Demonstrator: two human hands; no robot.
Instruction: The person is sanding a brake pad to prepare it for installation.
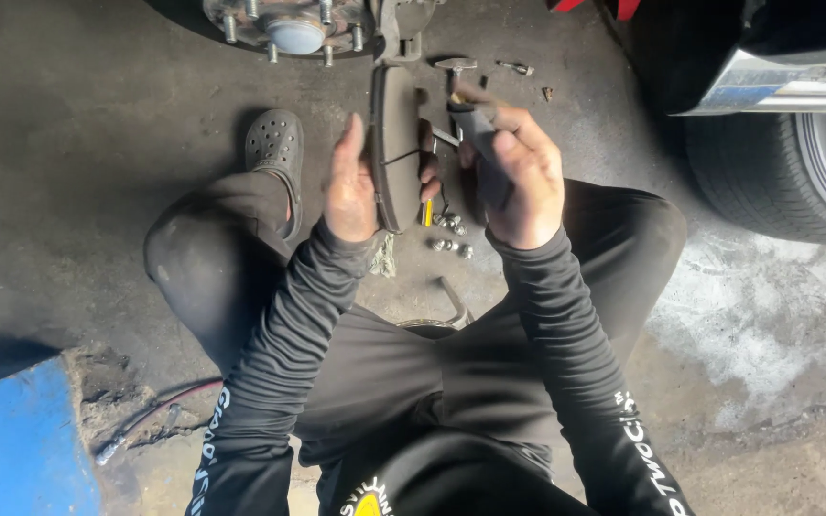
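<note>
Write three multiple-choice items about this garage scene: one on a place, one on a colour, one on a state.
1. Where does the wheel hub sit?
A. top edge of view
B. bottom left
C. on the person's lap

2. What colour is the object at bottom left?
A. red
B. blue
C. green

3. How is the brake pad held?
A. lying flat on the floor
B. gripped in the left hand
C. hanging from the hub

Answers: 1 A, the hub with its studs shows at the top; 2 B, its surface is plainly blue; 3 B, the fingers wrap its edge while the right hand holds a dark tool.
</note>
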